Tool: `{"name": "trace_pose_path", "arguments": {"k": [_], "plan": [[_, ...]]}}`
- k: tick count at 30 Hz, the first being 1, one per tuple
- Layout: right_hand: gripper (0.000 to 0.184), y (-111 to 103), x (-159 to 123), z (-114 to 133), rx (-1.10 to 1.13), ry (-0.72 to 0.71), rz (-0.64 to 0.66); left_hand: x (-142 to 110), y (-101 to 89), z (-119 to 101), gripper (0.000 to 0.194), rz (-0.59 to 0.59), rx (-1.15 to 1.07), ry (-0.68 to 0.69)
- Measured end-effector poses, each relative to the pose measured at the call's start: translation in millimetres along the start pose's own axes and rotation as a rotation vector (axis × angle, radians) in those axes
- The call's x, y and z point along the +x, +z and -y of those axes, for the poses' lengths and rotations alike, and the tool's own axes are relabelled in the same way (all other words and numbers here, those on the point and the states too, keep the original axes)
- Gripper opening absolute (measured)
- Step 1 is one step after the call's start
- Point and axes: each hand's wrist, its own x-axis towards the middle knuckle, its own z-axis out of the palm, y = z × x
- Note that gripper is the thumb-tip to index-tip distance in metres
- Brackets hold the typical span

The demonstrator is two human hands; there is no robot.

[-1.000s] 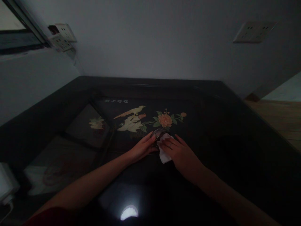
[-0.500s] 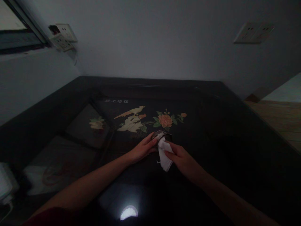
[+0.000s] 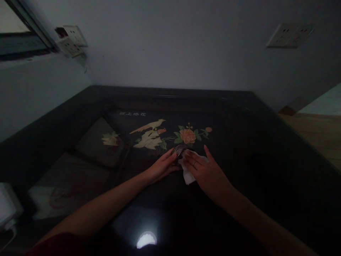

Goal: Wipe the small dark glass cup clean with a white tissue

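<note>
A small dark, shiny object (image 3: 180,150), perhaps glass, is gripped at its left side by my left hand (image 3: 163,166). The dim light hides its exact kind. My right hand (image 3: 201,170) presses a crumpled white tissue (image 3: 188,177) against the object's right side, with fingers laid over the tissue and the thumb raised apart. Both hands are close together above a glossy black tabletop (image 3: 160,217). Just beyond them, the tabletop shows an inlaid pink flower (image 3: 187,136) and a bird on a pale rock (image 3: 149,138).
A white boxy device (image 3: 9,204) with a cable lies at the left edge. Wall sockets hang at the upper left (image 3: 70,41) and upper right (image 3: 290,35). The table's far edge meets a grey wall (image 3: 170,53). A round light reflects near the front.
My right hand has shifted up and turned over, its fingers now spread across the tissue against the dark object. Less of the tissue hangs down. My left hand stays nearly in place.
</note>
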Motion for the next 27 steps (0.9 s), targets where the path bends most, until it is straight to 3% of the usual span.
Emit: {"name": "trace_pose_path", "arguments": {"k": [5, 10, 14, 18, 21, 23, 27], "plan": [[0.044, 0.9, 0.4, -2.1, -0.083, -0.033, -0.027, -0.3, 2.1, -1.1, 0.035, 0.001, 0.002, 0.009], [0.05, 1.2, -2.6, 1.1, 0.062, 0.001, 0.045, 0.2, -3.4, 3.0, 0.041, -0.009, 0.033, -0.005], [0.052, -1.6, -2.1, 5.4, 0.469, 0.069, 0.05, 0.7, -8.1, 5.8, 0.044, 0.009, 0.114, -0.005], [0.037, -0.6, 2.6, 8.2, 1.013, 0.268, -0.005, 0.4, -9.5, 6.8, 0.045, 0.013, 0.163, 0.005], [0.033, 3.2, 4.6, 9.1, 1.215, 0.367, -0.048, 0.3, -10.0, 7.7, 0.045, 0.018, 0.159, 0.016], [0.031, 4.4, 4.2, 10.2, 1.186, 0.374, -0.051, 0.3, -10.0, 7.8, 0.044, 0.017, 0.144, 0.016], [0.031, 0.3, 1.8, 12.6, 0.922, 0.272, 0.013, 0.1, -9.2, 5.9, 0.042, 0.015, 0.108, 0.015]]}}
